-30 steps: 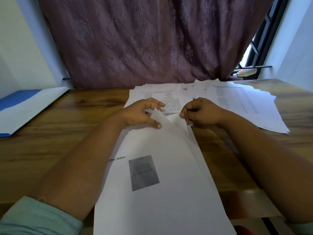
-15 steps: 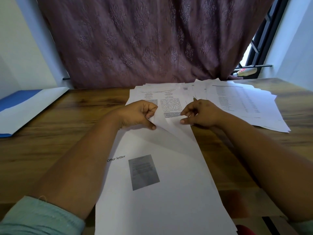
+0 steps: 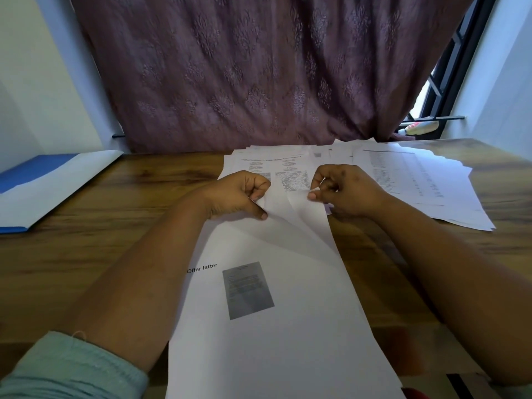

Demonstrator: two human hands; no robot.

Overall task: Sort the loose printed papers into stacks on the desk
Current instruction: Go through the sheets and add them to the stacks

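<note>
Just nearer than the spread pile of printed papers, the left hand and right hand pinch the far edge of the "Offer letter" sheets; uneven pulling could crease or tear these thin pages.

A mauve curtain with a raised leaf pattern hangs behind the far edge of the wooden desk, covering most of the wall there. At the desk's left end lies a blue and white folder, flat and partly out of view. To the right of the curtain a dark window frame shows, and a pale bottle lies on its side by the sill.
</note>
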